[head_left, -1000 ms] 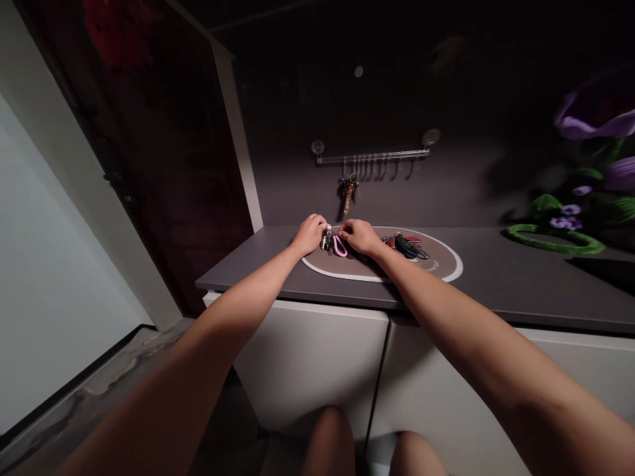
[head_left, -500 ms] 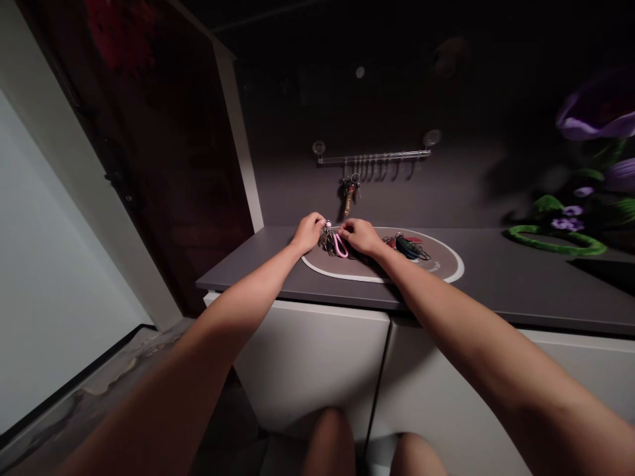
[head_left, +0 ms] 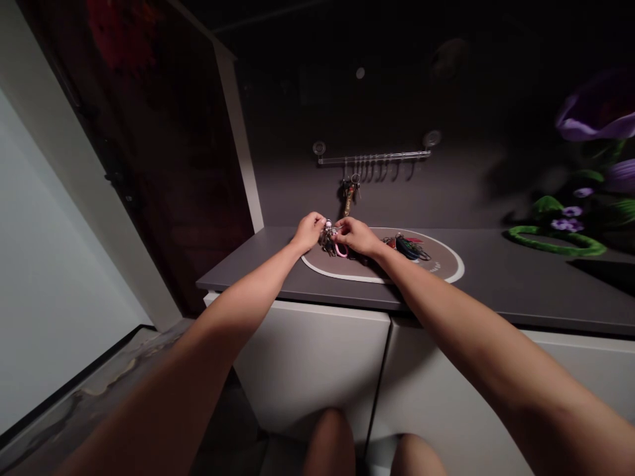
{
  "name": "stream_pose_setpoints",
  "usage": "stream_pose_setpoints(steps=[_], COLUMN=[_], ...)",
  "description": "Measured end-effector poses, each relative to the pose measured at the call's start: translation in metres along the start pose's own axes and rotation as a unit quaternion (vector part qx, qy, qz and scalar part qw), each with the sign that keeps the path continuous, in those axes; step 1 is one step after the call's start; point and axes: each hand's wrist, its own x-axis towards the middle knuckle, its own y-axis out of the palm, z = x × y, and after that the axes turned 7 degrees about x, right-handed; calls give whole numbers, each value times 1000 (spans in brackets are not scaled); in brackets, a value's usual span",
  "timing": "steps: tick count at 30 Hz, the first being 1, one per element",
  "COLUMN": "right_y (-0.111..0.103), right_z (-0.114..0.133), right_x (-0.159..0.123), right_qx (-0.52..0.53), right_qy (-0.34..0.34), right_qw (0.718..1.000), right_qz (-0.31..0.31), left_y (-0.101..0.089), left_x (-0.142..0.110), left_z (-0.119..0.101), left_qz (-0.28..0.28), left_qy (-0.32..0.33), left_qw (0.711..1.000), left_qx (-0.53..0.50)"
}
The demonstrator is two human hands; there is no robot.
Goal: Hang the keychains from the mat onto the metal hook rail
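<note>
My left hand point(head_left: 309, 233) pinches the top of a bunch of keys point(head_left: 327, 242) near a small pale pink bead. Close by on the right, my right hand point(head_left: 358, 236) is closed, thumb and fingertips pinching a part of the same bunch. A pink strap loop point(head_left: 341, 250) hangs from the keys below the right fingers. Both hands are above the left part of an oval brown mat point(head_left: 342, 273) with a white rim. Exactly which key or ring lies between the right fingertips is too small to tell.
Above the mat, a clear rail point(head_left: 377, 157) with several hooks is fixed to the wall; a keyring point(head_left: 350, 197) hangs at its left end. More keys and cords point(head_left: 407, 247) lie on the mat's right part. Purple flowers point(head_left: 568, 221) with a green ring stand at right.
My right hand has shifted slightly left, its fingertips now at the keys and partly over the pink strap. My left hand has stayed in place.
</note>
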Motion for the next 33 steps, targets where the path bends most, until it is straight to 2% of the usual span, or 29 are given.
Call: stream_pose_setpoints(steps=[8,15,23,27,33], right_y=[1,-1,-2,-3,-1], right_z=[-9,-1,-1,-1,-7], right_x=[6,2,0,2,8], right_qx=[48,2,-29,8,131], right_qy=[-6,24,10,-10,-61], right_qw=[999,1000,1000,999,988], right_qz=[15,6,-9,-30,-53], left_y=[-1,2,2,0,2], left_x=[1,4,2,0,-1], left_z=[0,2,-4,-7,-9], left_qz=[-23,-40,-40,-28,1], left_qy=[-35,-55,-65,-49,-29], left_qw=[998,995,988,985,972], left_qx=[-38,-79,-132,-162,-232])
